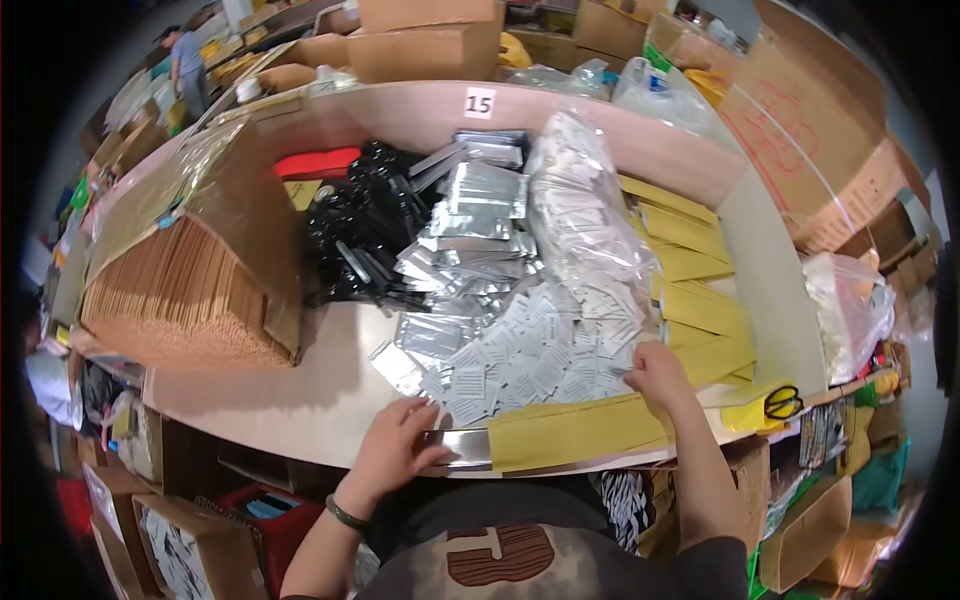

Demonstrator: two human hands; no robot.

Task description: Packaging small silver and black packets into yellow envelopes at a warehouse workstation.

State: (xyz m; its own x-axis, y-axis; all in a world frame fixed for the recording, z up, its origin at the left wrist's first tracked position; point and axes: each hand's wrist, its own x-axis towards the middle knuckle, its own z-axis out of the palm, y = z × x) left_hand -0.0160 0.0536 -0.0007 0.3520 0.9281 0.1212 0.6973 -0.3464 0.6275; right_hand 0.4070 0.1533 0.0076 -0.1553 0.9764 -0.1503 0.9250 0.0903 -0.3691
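Note:
Before me on the table's front edge lies a long yellow envelope [580, 432], flat and sideways. A shiny silver packet [462, 449] shows at its left end; whether part of it is inside, I cannot tell. My left hand [392, 448], fingers apart, is at the packet's left end, the thumb touching it. Over the envelope's right part, my right hand [660, 377] is closed in a pinch at the edge of a heap of small white printed slips [530, 360]. A small greyish bit shows at its fingertips, too small to name.
Silver packets [480, 205] and black plastic-wrapped pieces [365, 215] are heaped behind the slips, beside a clear bag of slips [585, 190]. A carton of brown cardboard pieces [185, 295] stands left. Yellow envelopes [700, 310] and black scissors [783, 402] are right. Raised walls border the table.

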